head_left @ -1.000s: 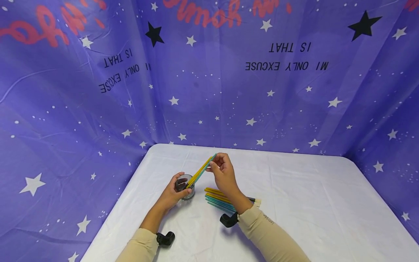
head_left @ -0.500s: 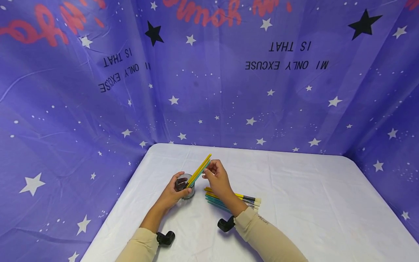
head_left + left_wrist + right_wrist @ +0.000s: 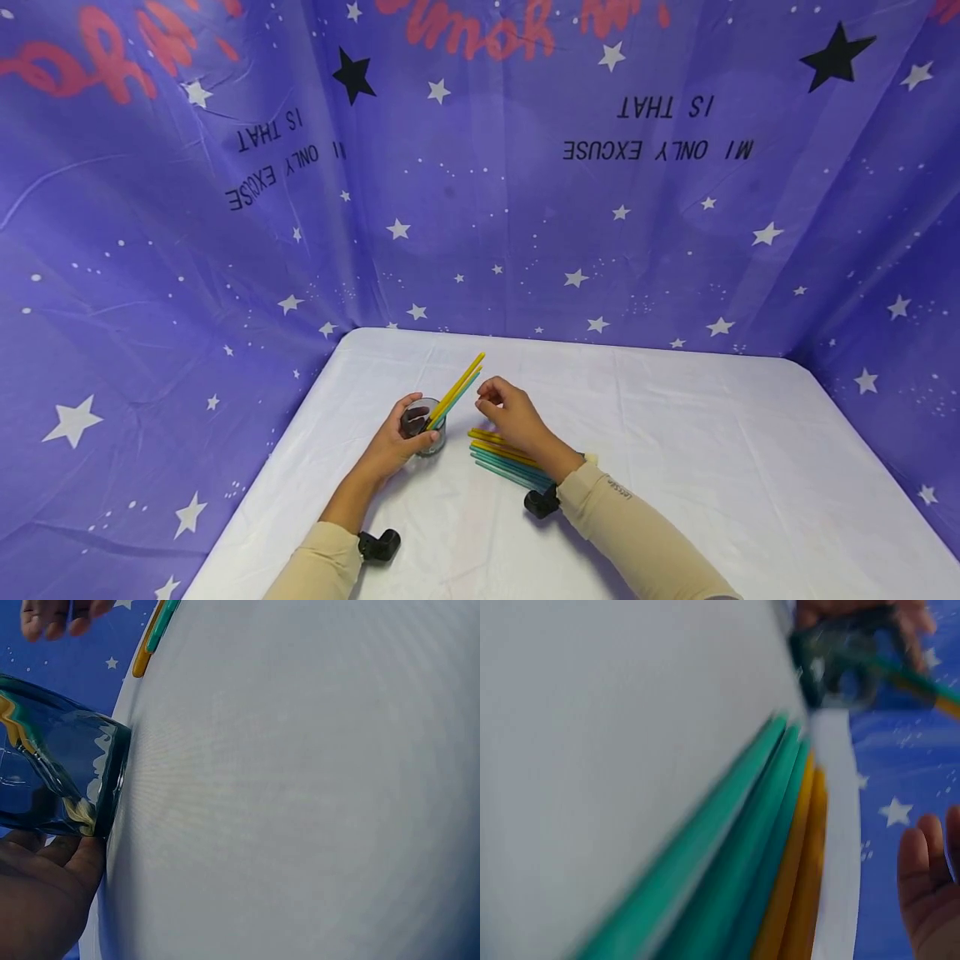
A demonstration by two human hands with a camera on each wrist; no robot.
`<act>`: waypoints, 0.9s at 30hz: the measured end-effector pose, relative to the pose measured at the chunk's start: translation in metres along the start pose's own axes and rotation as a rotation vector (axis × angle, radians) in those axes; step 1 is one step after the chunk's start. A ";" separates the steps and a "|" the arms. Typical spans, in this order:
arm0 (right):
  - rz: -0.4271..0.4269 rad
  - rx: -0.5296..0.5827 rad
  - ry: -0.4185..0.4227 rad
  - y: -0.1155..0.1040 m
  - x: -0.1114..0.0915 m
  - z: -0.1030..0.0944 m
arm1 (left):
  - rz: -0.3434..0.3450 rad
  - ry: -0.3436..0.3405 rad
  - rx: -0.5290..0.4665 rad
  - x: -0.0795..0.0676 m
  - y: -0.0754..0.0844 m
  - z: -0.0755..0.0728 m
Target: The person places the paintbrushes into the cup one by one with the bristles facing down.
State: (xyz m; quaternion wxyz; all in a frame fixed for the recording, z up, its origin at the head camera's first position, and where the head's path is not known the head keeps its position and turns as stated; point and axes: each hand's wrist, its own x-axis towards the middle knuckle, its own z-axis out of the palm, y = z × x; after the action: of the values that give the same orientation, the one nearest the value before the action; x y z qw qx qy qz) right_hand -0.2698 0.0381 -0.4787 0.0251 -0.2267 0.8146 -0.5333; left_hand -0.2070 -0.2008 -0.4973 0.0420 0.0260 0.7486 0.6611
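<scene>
My left hand grips a clear glass jar standing on the white table. Two yellow-handled paintbrushes and a teal-handled paintbrush lean in the jar, handles up and slanting right. Through the glass in the left wrist view, pale bristles show at the bottom. My right hand hangs just right of those handles, fingers loosely bent and holding nothing. Beneath its wrist lies a row of more paintbrushes, yellow and teal. The forearm hides most of their bristle ends.
A white cloth covers the table, which has rounded far corners. Purple curtains printed with stars and lettering hang behind it and along both sides. Each wrist wears a black camera.
My right hand has let go of the teal paintbrush, which now leans in the jar beside the yellow ones, and has drawn back right. The left hand and jar keep their place.
</scene>
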 end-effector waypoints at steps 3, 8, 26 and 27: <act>0.011 -0.077 -0.084 0.008 0.001 -0.008 | -0.001 -0.002 0.004 0.001 0.000 -0.001; 0.017 -0.232 -0.280 0.018 0.005 -0.019 | 0.005 -0.002 0.011 0.002 0.000 -0.002; -0.003 -0.540 -0.570 0.010 0.011 -0.025 | 0.003 0.002 0.018 -0.002 -0.001 -0.001; 0.006 -0.543 -0.573 0.009 0.011 -0.024 | 0.007 0.001 0.013 -0.002 -0.001 -0.001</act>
State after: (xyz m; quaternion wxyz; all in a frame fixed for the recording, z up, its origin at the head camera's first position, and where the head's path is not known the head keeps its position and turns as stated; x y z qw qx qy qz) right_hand -0.2901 0.0575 -0.4739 0.1922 -0.3623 0.8867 -0.2133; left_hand -0.2054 -0.2025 -0.4985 0.0390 0.0284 0.7529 0.6564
